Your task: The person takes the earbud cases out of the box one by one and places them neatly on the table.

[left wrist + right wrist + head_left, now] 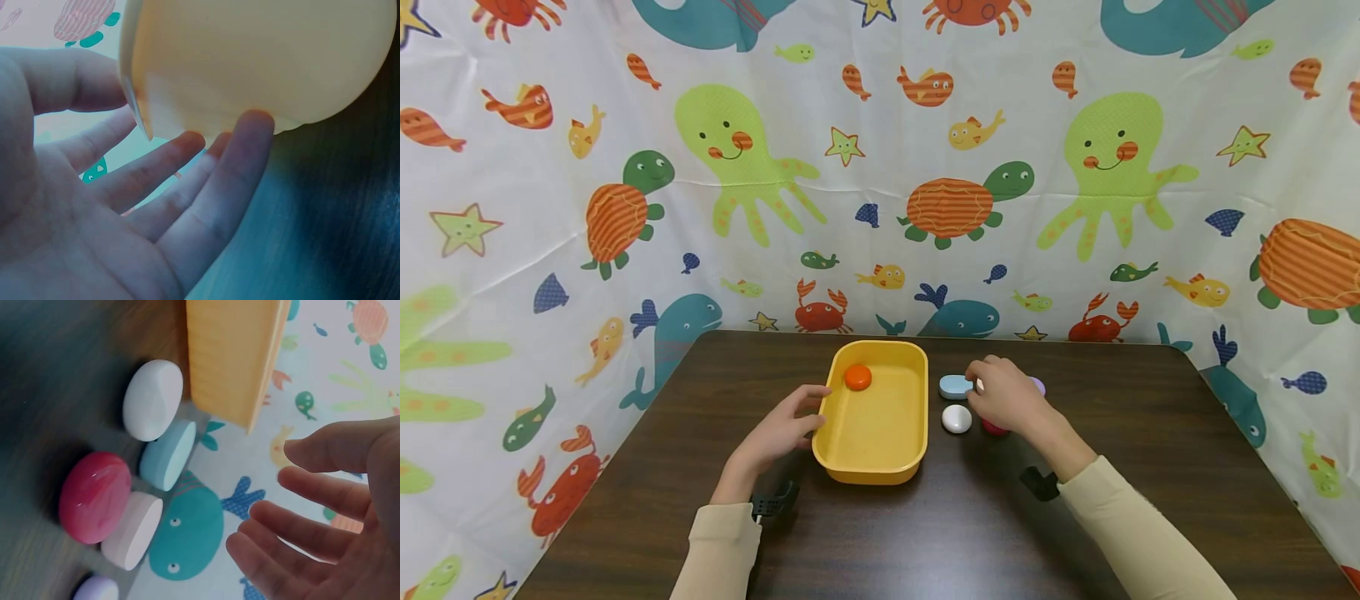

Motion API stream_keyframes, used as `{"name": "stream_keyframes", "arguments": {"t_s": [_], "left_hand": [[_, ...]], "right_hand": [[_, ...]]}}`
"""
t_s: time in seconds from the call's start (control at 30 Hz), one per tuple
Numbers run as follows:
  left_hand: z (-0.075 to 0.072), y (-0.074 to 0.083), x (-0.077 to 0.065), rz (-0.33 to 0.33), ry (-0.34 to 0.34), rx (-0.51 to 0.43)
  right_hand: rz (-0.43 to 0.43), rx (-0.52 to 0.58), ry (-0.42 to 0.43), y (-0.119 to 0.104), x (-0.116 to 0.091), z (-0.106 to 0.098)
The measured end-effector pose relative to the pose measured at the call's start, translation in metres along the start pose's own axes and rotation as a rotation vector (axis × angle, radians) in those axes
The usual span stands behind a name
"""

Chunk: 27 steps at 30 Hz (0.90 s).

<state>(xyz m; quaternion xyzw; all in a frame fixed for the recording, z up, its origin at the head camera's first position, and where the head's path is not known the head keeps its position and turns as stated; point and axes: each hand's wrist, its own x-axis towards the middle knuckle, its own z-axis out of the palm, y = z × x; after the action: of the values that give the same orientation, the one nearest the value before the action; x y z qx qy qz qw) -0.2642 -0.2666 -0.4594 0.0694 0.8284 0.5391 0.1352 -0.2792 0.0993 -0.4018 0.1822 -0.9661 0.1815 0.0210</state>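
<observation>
A yellow tray [880,429] stands on the table, with an orange rounded piece [857,377] like a soap at its far left. Fingertips of my left hand [781,429] touch the tray's left side, the fingers loosely bent. My right hand [1009,396] is over a group of smooth, soap-like pieces right of the tray, its fingers apart and holding nothing in the right wrist view. Around it lie a light blue oval [953,387], a white one [957,419], a red one [95,497], a pale pink one [133,531] and a purple one [1038,386], partly hidden in the head view.
The dark wooden table [1150,467] stretches out on both sides of the tray. At its back edge hangs a curtain [865,108] printed with sea animals. Dark wrist bands [775,500] sit on both wrists.
</observation>
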Motion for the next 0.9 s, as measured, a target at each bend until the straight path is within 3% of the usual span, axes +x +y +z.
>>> {"name": "stream_keyframes", "arguments": {"t_s": [0.9], "left_hand": [[-0.001, 0.0, 0.0, -0.001, 0.006, 0.014]], "right_hand": [[-0.075, 0.072, 0.081, -0.037, 0.008, 0.0]]}}
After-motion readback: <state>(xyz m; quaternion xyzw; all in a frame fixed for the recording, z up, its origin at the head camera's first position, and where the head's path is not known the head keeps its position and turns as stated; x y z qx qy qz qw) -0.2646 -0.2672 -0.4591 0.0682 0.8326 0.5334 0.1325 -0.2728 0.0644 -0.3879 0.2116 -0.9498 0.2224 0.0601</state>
